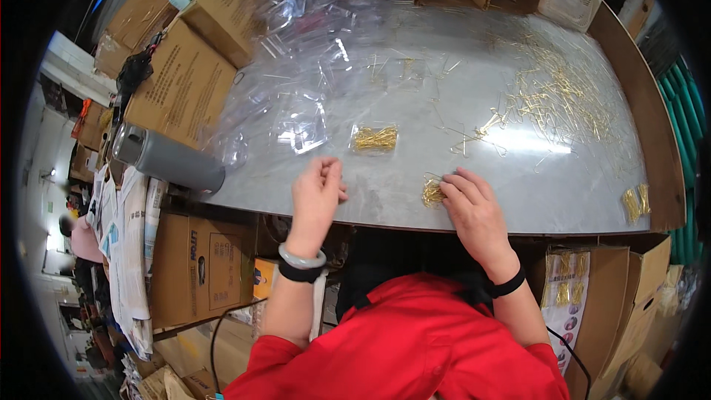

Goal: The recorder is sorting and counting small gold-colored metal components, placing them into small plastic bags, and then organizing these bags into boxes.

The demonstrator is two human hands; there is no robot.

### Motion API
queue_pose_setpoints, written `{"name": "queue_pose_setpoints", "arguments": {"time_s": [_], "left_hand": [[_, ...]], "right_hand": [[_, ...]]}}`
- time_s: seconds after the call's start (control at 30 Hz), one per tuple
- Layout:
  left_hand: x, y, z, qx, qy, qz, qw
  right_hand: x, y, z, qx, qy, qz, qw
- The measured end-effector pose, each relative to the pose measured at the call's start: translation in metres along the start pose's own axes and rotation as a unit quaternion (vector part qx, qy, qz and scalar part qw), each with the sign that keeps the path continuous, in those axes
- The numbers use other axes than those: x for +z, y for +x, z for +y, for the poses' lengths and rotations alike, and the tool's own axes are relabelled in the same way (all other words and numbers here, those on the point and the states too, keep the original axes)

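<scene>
Near the front edge of the table, my right hand (474,211) has its fingers closed at the right side of a small bundle of gold wire hooks (432,191). My left hand (317,196) is raised at the front edge, further left, with its fingers curled in; whether anything is between them is hidden. Beyond and between both hands lies a clear plastic bag filled with gold hooks (375,138). Past my left hand, clear plastic bags (302,122) spread up into a large pile at the back left.
Loose gold hooks (555,96) scatter over the right of the grey table (400,211). Two small hook bundles (635,203) lie at the right corner. A grey bottle (170,159) lies at the left edge by a cardboard box (181,92). Cardboard walls (655,126) border the right side.
</scene>
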State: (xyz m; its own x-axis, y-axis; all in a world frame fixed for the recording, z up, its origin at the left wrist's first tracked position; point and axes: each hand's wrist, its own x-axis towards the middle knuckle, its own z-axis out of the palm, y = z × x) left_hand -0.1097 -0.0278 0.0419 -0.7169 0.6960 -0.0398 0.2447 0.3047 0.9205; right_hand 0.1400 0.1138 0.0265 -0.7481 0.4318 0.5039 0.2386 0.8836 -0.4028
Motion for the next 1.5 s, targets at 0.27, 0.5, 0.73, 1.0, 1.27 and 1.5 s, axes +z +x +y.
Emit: {"name": "queue_pose_setpoints", "arguments": {"time_s": [0.27, 0.5, 0.73, 1.0, 1.27, 1.5], "left_hand": [[-0.001, 0.039, 0.026, -0.092, -0.021, -0.080, 0.992], [-0.002, 0.021, 0.021, -0.122, -0.135, -0.093, 0.979], [-0.009, -0.081, 0.000, -0.168, -0.346, -0.192, 0.903], [0.011, -0.116, -0.035, -0.330, -0.388, -0.327, 0.796], [0.045, -0.101, -0.025, -0.289, -0.476, -0.291, 0.778], [0.055, -0.102, -0.035, -0.268, -0.516, -0.292, 0.759]], "right_hand": [[0.003, 0.000, -0.001, 0.027, -0.010, 0.030, 0.999], [0.000, 0.001, 0.003, 0.042, 0.016, 0.041, 0.998], [0.000, 0.001, 0.000, 0.021, -0.014, 0.011, 1.000], [0.003, 0.005, -0.001, 0.025, -0.023, 0.002, 0.999], [0.003, -0.002, -0.011, 0.026, -0.022, -0.001, 0.999], [0.001, -0.028, -0.031, -0.001, 0.023, -0.028, 0.999]]}}
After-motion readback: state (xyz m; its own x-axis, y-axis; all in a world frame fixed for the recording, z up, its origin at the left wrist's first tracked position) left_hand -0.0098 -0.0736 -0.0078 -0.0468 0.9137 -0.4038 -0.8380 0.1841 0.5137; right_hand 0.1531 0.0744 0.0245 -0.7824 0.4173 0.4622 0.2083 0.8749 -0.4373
